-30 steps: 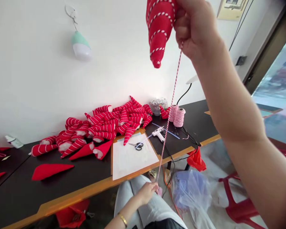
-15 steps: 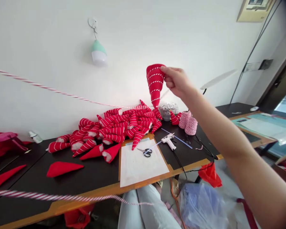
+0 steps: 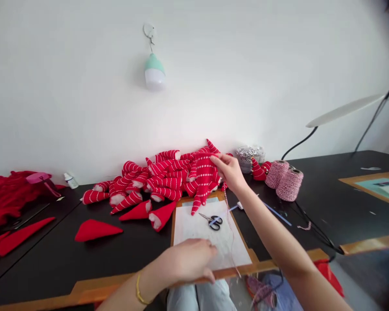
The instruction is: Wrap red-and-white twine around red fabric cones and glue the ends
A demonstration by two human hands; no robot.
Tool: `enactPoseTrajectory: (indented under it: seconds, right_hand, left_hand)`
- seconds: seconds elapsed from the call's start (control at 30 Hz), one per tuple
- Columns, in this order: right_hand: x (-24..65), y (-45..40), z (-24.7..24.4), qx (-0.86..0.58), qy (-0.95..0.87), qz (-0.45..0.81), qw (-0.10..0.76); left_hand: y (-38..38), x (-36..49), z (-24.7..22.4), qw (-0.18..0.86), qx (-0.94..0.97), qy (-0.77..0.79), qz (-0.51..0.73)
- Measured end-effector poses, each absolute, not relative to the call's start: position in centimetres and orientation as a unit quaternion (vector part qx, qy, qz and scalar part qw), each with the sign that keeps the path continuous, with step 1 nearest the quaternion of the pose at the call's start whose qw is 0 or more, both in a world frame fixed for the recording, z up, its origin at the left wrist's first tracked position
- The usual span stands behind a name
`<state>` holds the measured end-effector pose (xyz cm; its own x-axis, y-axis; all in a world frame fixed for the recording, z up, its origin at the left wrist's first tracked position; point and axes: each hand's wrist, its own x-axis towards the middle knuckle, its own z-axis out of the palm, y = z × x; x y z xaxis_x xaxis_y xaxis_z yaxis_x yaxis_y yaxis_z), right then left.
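Note:
My right hand (image 3: pixel 228 170) pinches the wide rim of a red felt cone (image 3: pixel 205 175) wound with white-dashed twine. The cone hangs tip down in front of a pile of similar stuffed cones (image 3: pixel 165 179). From it a thin red-and-white twine (image 3: pixel 229 220) drops past the table's front edge. My left hand (image 3: pixel 192 259), with a yellow bangle, hovers over the lower part of a white sheet (image 3: pixel 189 224). Its thumb and fingers are apart, with nothing visible between them. Black-handled scissors (image 3: pixel 215 222) lie on the sheet between the hands.
Plain red cones (image 3: pixel 97 230) lie at left, near red fabric (image 3: pixel 6 194) and a small white bottle (image 3: pixel 71 180). Twine spools (image 3: pixel 289 185) stand right, beside a lamp (image 3: pixel 343 110). The glue gun (image 3: pixel 240 206) is mostly hidden by my right forearm.
My right hand has lowered the wound cone from against the wall to the pile's front. My left hand has come into view. The long twine strands at the left are gone from view.

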<state>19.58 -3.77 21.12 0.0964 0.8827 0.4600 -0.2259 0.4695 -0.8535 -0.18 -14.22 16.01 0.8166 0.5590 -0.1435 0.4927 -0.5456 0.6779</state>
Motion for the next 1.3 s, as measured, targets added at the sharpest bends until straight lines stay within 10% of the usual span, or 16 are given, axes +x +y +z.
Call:
enactPoseTrajectory:
  seconds: [0.3, 0.67, 1.3]
  right_hand:
    - [16.2, 0.5, 15.2, -0.324, -0.535, 0.396, 0.672]
    - [15.9, 4.3, 13.4, -0.3, -0.553, 0.535, 0.564]
    - [17.4, 4.9, 13.6, -0.336, -0.531, 0.511, 0.587]
  left_hand:
    - [-3.3, -3.7, 18.3, 0.341, 0.672, 0.408, 0.516]
    - [4.6, -1.8, 12.4, 0.686, 0.477, 0.32, 0.447]
    - [5.2, -3.3, 11.8, 0.75, 0.458, 0.27, 0.394]
